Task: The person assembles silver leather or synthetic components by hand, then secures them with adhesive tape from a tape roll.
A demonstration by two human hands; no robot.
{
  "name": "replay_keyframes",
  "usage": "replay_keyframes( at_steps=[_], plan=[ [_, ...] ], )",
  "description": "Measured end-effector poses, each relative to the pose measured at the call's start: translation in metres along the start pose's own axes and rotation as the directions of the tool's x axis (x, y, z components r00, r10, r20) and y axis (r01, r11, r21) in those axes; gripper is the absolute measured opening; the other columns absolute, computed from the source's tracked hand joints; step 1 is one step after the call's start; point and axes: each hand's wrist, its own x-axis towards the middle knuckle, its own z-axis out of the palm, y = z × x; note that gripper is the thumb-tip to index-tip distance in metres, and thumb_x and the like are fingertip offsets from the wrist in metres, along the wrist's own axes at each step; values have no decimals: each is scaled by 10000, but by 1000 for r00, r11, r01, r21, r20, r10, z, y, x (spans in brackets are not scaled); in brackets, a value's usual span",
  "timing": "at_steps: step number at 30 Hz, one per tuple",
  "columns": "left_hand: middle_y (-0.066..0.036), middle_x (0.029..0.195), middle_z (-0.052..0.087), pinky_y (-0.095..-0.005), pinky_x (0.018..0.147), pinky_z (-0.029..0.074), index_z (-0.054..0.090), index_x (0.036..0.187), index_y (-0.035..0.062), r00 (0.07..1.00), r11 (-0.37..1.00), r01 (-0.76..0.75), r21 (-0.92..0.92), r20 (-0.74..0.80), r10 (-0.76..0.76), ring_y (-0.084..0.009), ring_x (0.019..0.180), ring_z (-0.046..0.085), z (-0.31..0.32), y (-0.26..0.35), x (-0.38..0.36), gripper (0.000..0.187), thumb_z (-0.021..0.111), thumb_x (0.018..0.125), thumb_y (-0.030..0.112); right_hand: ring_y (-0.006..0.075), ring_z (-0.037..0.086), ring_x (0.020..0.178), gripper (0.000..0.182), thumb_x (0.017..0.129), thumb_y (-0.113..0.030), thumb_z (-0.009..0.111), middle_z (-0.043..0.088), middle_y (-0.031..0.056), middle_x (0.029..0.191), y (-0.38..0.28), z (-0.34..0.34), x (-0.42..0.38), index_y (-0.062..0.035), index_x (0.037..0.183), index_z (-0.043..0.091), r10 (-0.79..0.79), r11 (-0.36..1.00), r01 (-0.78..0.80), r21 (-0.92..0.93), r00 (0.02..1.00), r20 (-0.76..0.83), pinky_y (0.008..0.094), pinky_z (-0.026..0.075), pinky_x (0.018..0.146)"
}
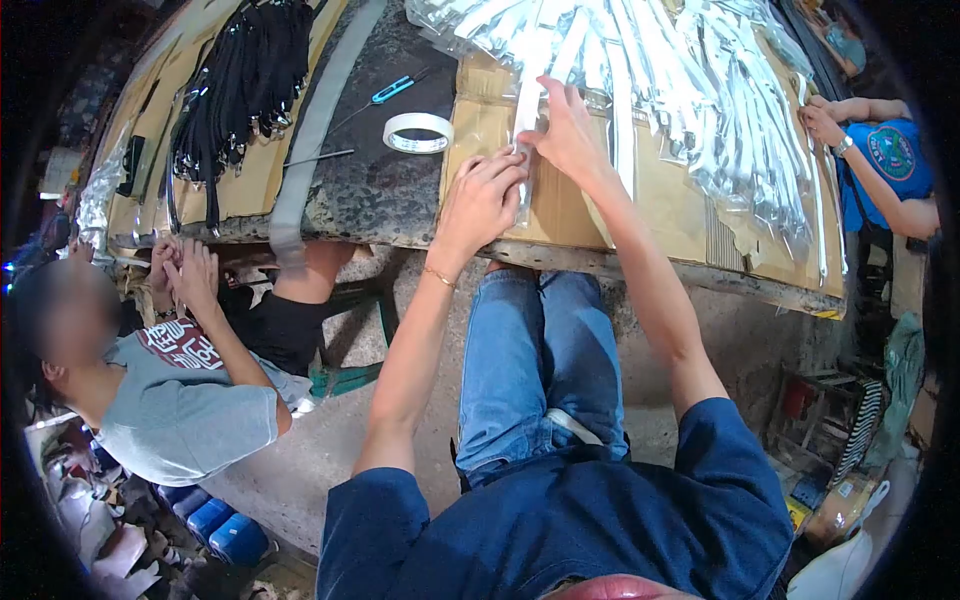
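Note:
A white strap (527, 105) in a clear plastic sleeve lies on the cardboard in front of me. My left hand (482, 197) is closed at the near end of this sleeve, its fingers curled over the plastic. Just beyond it, my right hand (570, 132) rests along the strap with thumb and fingers apart. Its palm side is hidden. A roll of clear tape (418, 133) stands left of my hands, and a blue-handled cutter (393, 90) lies farther back.
Many bagged white straps (690, 100) spread over the cardboard (660, 215) at the back and right. Black straps with metal clips (245, 80) lie on the left. A thin metal rod (320, 157) is near the tape. Co-workers sit left (190, 400) and right (885, 160).

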Motion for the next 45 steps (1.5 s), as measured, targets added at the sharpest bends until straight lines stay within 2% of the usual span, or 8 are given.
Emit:
replay_keyframes(
  at_steps=[3,16,19,21,24,29,40,45],
  plan=[
    [-144,1135,651,-415,1001,382,666,973,13,1000,1000,-6,23,9,6,-287,1161,568,0,-1,-1,175,574,843,85,327,553,1027,229,791,-73,658,612,146,967,10,-5,-2,-16,1013,661,-301,954,291,77,911,282,411,469,885],
    [-109,1005,645,-398,826,472,665,962,60,986,953,-20,304,-152,69,-274,941,608,-61,19,45,161,624,812,101,320,537,1039,288,799,-106,639,577,142,1073,-9,13,12,-37,1078,636,-404,914,380,145,887,224,410,458,909],
    [-133,960,677,-412,802,497,698,922,52,988,876,44,481,-153,34,-311,896,639,-74,-20,69,216,637,811,227,331,525,1060,226,754,-207,685,588,153,1068,-15,45,28,-75,936,704,-352,920,390,29,795,493,430,428,937],
    [-170,879,697,-430,769,521,720,860,33,829,743,233,628,271,-489,-351,841,663,-84,-32,81,340,645,778,354,324,523,1056,205,742,-175,679,607,146,1012,-23,47,35,-67,915,700,-373,914,401,58,777,507,431,409,943],
    [-207,882,694,-466,782,531,723,832,24,838,811,180,557,345,-423,-384,858,677,-110,-27,84,333,650,754,340,309,582,974,119,743,-134,668,657,152,873,-18,56,47,-61,835,691,-475,874,464,144,755,452,420,431,896],
    [-218,775,654,-442,685,504,692,858,15,935,879,241,412,144,-324,-394,746,639,-159,24,58,278,674,788,283,173,615,708,111,813,-109,674,634,70,779,-55,0,46,-19,849,622,-368,770,-122,627,718,591,318,479,655],
    [-143,839,658,-407,837,440,649,853,2,978,972,178,150,85,-192,-342,838,597,-203,144,-37,211,720,786,189,106,541,977,331,867,-159,715,587,41,1078,-98,-78,-68,-26,1133,568,-329,656,-302,692,710,622,260,466,826],
    [-157,817,658,-401,920,438,648,859,-19,985,990,130,60,106,-136,-349,823,611,-200,166,-75,211,749,757,136,183,564,1110,465,925,-153,640,564,92,1221,-104,-80,-130,-1,1323,453,-349,64,-650,757,697,627,325,487,911]
  ],
)
